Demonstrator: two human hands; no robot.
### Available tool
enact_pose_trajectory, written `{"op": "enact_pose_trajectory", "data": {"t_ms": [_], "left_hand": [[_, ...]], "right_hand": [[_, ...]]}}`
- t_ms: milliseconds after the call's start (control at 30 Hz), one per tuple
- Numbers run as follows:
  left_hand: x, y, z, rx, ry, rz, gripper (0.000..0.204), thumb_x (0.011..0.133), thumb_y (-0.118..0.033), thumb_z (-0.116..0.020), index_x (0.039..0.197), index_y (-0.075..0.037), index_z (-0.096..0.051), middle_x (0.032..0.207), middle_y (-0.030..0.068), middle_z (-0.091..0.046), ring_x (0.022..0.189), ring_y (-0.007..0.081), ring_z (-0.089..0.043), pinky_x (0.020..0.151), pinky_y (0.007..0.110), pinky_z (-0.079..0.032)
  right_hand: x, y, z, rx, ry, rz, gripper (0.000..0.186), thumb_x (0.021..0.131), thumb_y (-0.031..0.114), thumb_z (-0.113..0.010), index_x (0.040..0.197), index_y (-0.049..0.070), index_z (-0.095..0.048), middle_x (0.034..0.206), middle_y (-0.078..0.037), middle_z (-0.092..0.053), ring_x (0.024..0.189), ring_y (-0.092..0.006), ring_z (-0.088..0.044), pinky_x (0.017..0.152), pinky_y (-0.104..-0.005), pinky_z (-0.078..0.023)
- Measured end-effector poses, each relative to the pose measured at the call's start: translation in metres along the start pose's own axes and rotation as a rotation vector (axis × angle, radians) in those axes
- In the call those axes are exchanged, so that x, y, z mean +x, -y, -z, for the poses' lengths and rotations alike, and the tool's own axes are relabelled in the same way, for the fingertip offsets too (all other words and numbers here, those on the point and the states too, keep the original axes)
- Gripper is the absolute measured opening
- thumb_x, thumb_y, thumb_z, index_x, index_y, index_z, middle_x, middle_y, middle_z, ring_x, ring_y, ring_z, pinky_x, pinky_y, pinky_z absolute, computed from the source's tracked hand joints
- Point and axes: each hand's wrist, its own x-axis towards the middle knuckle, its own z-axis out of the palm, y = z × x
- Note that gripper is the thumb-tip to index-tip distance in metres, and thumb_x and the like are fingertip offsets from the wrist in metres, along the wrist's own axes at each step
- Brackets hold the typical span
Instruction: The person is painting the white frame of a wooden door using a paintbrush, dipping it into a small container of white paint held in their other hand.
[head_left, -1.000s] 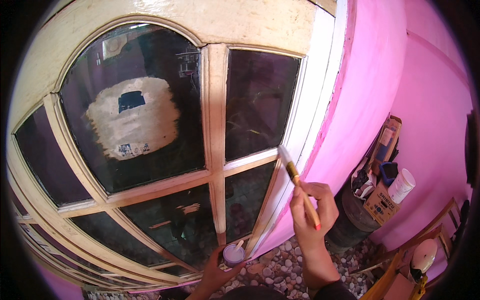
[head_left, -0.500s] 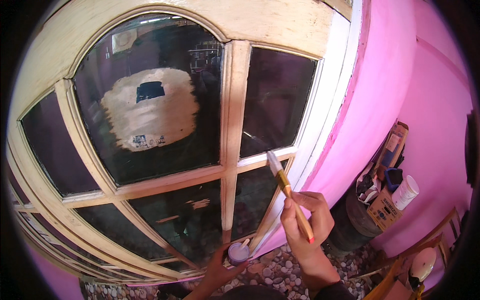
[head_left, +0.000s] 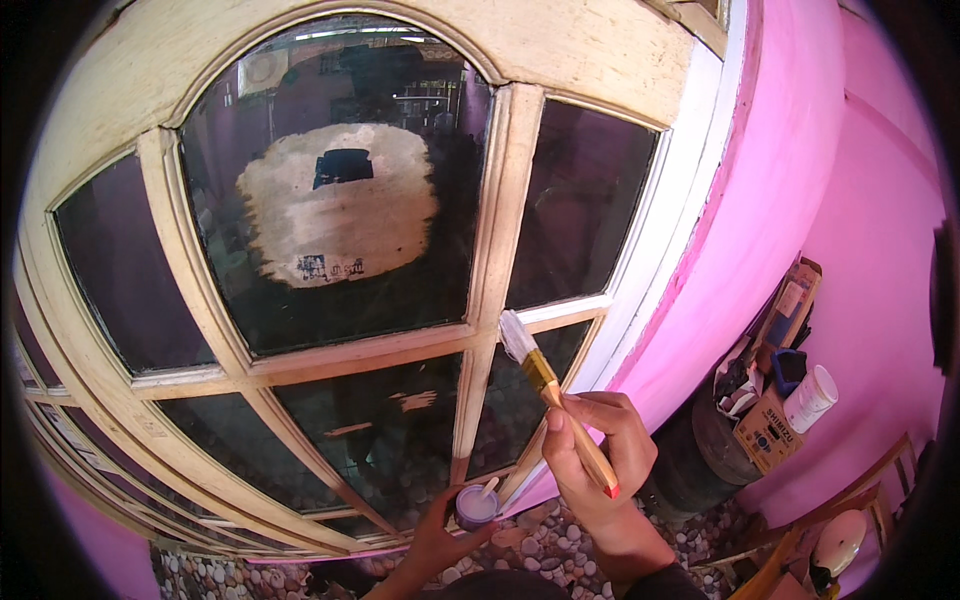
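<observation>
My right hand (head_left: 606, 448) grips the wooden handle of a paintbrush (head_left: 541, 376) with a gold-coloured collar. Its white-coated bristles touch the crossbar by the junction with the upright bar of a cream wooden window frame (head_left: 507, 190). To the right of the bristles, the crossbar (head_left: 565, 312) is white, like the frame's right edge. Low in the view, my left hand (head_left: 436, 538) is wrapped around a small purple cup (head_left: 476, 506) of pale paint with a flat stick (head_left: 489, 487) standing in it.
Dark glass panes fill the frame; a pale smeared patch (head_left: 340, 220) covers part of the largest. Pink wall (head_left: 870, 250) rises at the right. Beside it, a dark drum (head_left: 690, 460) stands near a cardboard box (head_left: 768, 432) and a white tub (head_left: 811, 398). Pebble-patterned flooring (head_left: 560, 545) lies below.
My right hand has drawn the brush left along the crossbar to the upright bar. The window has shifted slightly rightward in view. My left hand still holds the cup.
</observation>
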Motion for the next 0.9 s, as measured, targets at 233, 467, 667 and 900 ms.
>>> {"op": "enact_pose_trajectory", "data": {"t_ms": [233,467,667,900], "left_hand": [[-0.001,0.000,-0.001,-0.002,0.000,-0.013,0.082,0.073,-0.029,-0.094,0.135,0.000,-0.049,0.123,0.0151,-0.063,0.115,0.0237,-0.063,0.102,0.038,-0.049],[-0.002,-0.005,-0.001,0.029,0.018,-0.034,0.078,0.076,-0.023,-0.092,0.136,0.002,-0.049,0.124,0.0158,-0.063,0.117,0.0232,-0.062,0.103,0.036,-0.048],[-0.004,-0.004,-0.001,0.056,0.010,-0.040,0.079,0.076,-0.024,-0.092,0.136,0.002,-0.050,0.124,0.0166,-0.064,0.117,0.0233,-0.063,0.102,0.037,-0.049],[-0.005,-0.004,0.001,0.056,0.004,-0.022,0.080,0.076,-0.025,-0.092,0.137,0.002,-0.049,0.125,0.0159,-0.064,0.117,0.0231,-0.062,0.103,0.036,-0.048]], "right_hand": [[-0.001,0.000,0.001,-0.016,-0.025,0.005,0.021,0.083,-0.001,-0.078,0.100,-0.003,-0.065,0.087,-0.018,-0.071,0.072,-0.0275,-0.072,0.062,-0.0316,-0.056],[-0.002,-0.006,0.006,-0.051,-0.044,0.032,0.023,0.083,-0.002,-0.078,0.101,-0.003,-0.065,0.086,-0.019,-0.071,0.070,-0.0268,-0.072,0.061,-0.0312,-0.056],[0.000,0.000,0.005,-0.040,-0.020,-0.020,0.021,0.083,-0.001,-0.078,0.099,-0.003,-0.064,0.087,-0.019,-0.071,0.071,-0.0280,-0.072,0.062,-0.0320,-0.056],[-0.001,0.003,0.003,-0.012,-0.038,-0.013,0.020,0.082,-0.001,-0.079,0.097,-0.002,-0.065,0.086,-0.018,-0.071,0.073,-0.0271,-0.072,0.063,-0.0318,-0.056]]}}
